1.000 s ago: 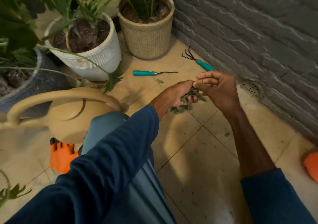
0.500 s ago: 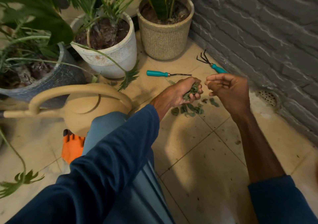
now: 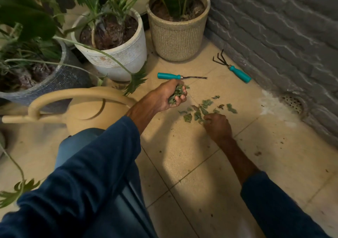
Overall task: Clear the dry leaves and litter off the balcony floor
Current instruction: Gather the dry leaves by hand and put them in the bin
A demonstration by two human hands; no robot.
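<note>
Head view: L hand (image 3: 170, 97) raised above the beige speckled floor tiles (image 3: 192, 155), fingers curled round a crumpled green-grey leaf clump (image 3: 176, 93). R hand (image 3: 217, 126) sits knuckles-up on the tiles, fingertips at the flat, jagged loose leaves (image 3: 204, 109); whether it pinches any cannot be told. Beyond: thin teal-handled weeder (image 3: 170, 76) & clawed rake (image 3: 237, 74), ribbed white pot (image 3: 124, 58), woven-look beige pot (image 3: 179, 40); smooth tan watering can (image 3: 87, 113) at left.
</note>
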